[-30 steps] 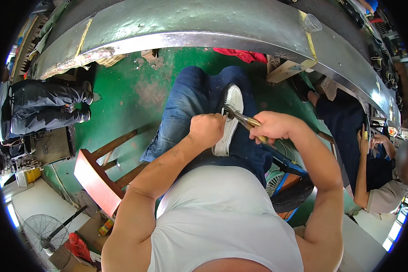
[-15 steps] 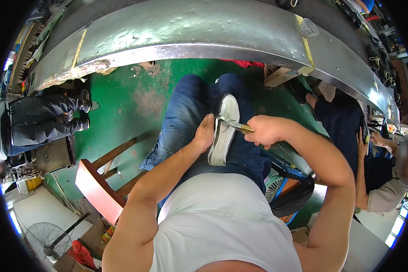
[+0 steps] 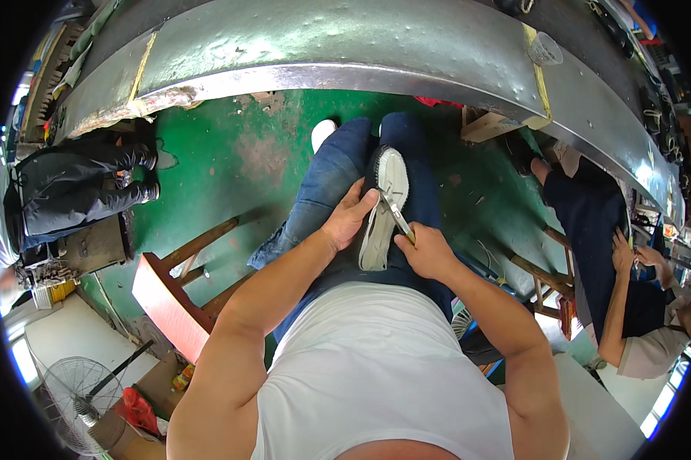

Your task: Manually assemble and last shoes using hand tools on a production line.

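A shoe [image 3: 375, 249], dark round its rim with a pale underside turned up, lies lengthwise on my lap with its toe pointing away from me. My left hand [image 3: 347, 217] grips its left edge near the middle, thumb and fingers against the rim. Closed round the handles of a pair of metal pliers [image 3: 393, 208] is my right hand [image 3: 428, 251], just right of the shoe. The jaws slant up and left onto the pale underside, close to my left fingertips. What lies between the jaws is too small to make out.
A long metal-topped bench [image 3: 322, 42] runs across in front, with a clear plastic cup [image 3: 545, 49] on it. A red-topped wooden stool [image 3: 164, 305] stands at left, a fan [image 3: 78, 399] at lower left. Other people sit on both sides; a wooden stool [image 3: 541, 272] is at right.
My right hand has come down and nearer my body, its elbow drawn in, swinging the pliers to a steeper slant. The left hand has shifted slightly along the shoe; my left foot now shows.
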`<control>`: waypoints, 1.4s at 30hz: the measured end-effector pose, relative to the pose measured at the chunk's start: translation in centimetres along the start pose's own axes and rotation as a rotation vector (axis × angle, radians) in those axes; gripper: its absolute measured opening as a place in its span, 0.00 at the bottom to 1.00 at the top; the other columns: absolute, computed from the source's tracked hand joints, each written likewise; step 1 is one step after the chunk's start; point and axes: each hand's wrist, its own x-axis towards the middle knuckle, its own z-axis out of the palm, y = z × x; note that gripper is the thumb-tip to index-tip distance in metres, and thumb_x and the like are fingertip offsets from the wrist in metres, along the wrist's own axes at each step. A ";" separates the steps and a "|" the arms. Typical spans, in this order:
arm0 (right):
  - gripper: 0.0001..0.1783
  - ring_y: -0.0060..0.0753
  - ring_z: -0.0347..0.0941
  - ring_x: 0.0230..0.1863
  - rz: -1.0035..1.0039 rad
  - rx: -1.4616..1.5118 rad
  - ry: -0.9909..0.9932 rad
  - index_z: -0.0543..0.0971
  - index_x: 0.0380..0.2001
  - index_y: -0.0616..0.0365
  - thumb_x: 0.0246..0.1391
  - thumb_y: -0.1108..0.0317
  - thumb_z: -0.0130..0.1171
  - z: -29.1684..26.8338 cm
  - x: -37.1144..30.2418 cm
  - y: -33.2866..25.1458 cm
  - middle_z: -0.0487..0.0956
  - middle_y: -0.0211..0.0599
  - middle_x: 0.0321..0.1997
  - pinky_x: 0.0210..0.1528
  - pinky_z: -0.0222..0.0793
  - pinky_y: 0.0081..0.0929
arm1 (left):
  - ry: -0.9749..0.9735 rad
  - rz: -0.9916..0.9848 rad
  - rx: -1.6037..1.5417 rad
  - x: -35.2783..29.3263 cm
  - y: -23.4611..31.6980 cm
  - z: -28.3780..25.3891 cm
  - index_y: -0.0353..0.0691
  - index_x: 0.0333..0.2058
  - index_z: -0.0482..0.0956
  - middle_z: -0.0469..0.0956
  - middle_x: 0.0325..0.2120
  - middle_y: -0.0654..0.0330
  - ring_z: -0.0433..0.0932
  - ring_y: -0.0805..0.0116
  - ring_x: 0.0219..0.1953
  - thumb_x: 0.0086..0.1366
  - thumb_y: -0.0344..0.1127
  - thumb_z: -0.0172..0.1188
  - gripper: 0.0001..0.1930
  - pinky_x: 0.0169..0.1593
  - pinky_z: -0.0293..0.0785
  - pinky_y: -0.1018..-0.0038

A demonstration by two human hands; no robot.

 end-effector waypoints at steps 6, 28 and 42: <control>0.17 0.39 0.80 0.29 0.207 0.358 -0.198 0.78 0.34 0.64 0.62 0.58 0.56 -0.2 -0.4 1.4 0.81 0.45 0.30 0.29 0.72 0.36 | 0.092 -0.006 0.131 1.0 -0.6 0.7 0.37 0.68 0.54 0.70 0.59 0.54 0.68 0.65 0.60 0.67 0.49 0.63 0.40 0.63 0.66 0.67; 0.23 0.45 0.78 0.25 -0.334 -0.026 -0.015 0.73 0.30 0.68 0.67 0.56 0.48 -6.3 3.8 1.2 0.80 0.46 0.24 0.33 0.73 0.38 | 0.232 -0.134 0.626 0.9 2.0 3.4 0.31 0.63 0.59 0.74 0.52 0.47 0.74 0.60 0.54 0.61 0.44 0.65 0.38 0.58 0.70 0.65; 0.20 0.60 0.79 0.41 -0.257 -0.390 -0.203 0.75 0.46 0.72 0.57 0.65 0.58 -5.6 -2.3 -0.4 0.80 0.59 0.34 0.45 0.74 0.43 | 0.085 -0.434 0.617 3.6 3.7 1.0 0.37 0.64 0.56 0.74 0.53 0.53 0.75 0.60 0.54 0.58 0.48 0.70 0.43 0.52 0.72 0.54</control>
